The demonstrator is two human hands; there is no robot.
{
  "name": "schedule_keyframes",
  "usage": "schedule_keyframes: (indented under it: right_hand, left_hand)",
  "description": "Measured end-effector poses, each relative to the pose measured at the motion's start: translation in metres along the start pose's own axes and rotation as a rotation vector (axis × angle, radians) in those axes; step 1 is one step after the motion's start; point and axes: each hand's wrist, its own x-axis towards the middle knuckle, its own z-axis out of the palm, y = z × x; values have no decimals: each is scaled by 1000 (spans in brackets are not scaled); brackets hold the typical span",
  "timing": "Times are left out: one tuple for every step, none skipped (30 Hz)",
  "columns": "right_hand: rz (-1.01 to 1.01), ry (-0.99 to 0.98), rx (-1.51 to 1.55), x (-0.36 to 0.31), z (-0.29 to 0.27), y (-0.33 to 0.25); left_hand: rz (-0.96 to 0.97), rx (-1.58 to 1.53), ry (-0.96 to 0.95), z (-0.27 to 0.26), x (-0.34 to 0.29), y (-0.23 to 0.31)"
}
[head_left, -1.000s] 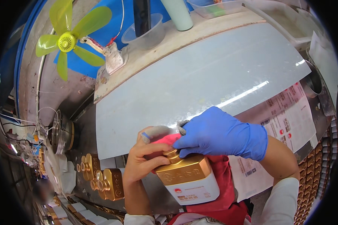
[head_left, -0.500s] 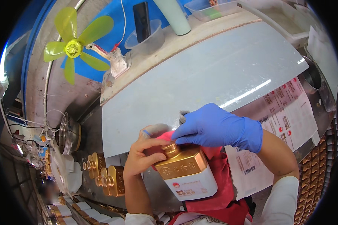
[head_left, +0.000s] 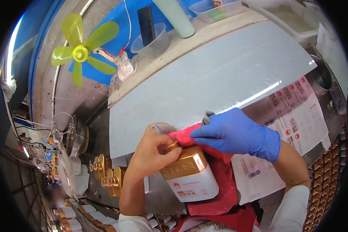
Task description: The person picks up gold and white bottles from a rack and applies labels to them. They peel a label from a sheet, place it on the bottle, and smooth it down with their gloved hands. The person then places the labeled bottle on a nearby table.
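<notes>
You have one bottle (head_left: pixel 189 176) in hand, a squat white one with a gold shoulder and gold neck, lying tilted low in the middle of the view, its base toward you and its neck pointing away toward the tabletop (head_left: pixel 205 73). One red cloth (head_left: pixel 216 170) lies under and around it, spreading from the neck down toward your lap. Your left hand (head_left: pixel 152 154), bare, is curled with its grip pressed together around the gold neck and shoulder, fingertips touching the cap end. Your right hand (head_left: pixel 239 133), in one blue glove, lies flat over the cloth just beyond the bottle's neck, fingers stretched out and close together, pressing the cloth rather than pinching it. Whether it touches the bottle itself you cannot tell. Just beside your right forearm lies a sheet of printed labels (head_left: pixel 294 112), red and white, on the steel surface. To your left, near your left wrist, stand several more gold-topped bottles (head_left: pixel 108 176); at least four gold caps show, the rest being hidden. Along the far edge of the pale tabletop you have two clear plastic containers: one round tub (head_left: pixel 152 42) holding one dark phone (head_left: pixel 146 23) upright, and one rectangular box (head_left: pixel 216 8) with something green inside. One yellow-green fan (head_left: pixel 83 52) with four blades stands at the far left.
</notes>
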Motion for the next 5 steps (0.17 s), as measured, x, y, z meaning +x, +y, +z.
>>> schedule_keyframes:
  right_hand:
    - [-10, 13, -15, -2, -2, 0]
    - [-21, 16, -35, -4, -3, 0]
    - [-32, 20, -56, -7, -5, 0]
    - [-47, 23, -75, -8, -6, 1]
    - [-51, 25, -75, -9, -7, 0]
  left_hand:
    - [-23, 11, 2, 1, 0, 1]
    - [-34, 17, 10, 1, 1, 2]
    - [-45, 23, 17, 3, 1, 3]
    - [-58, 31, 28, 4, 1, 2]
    - [-59, 33, 32, 4, -1, 3]
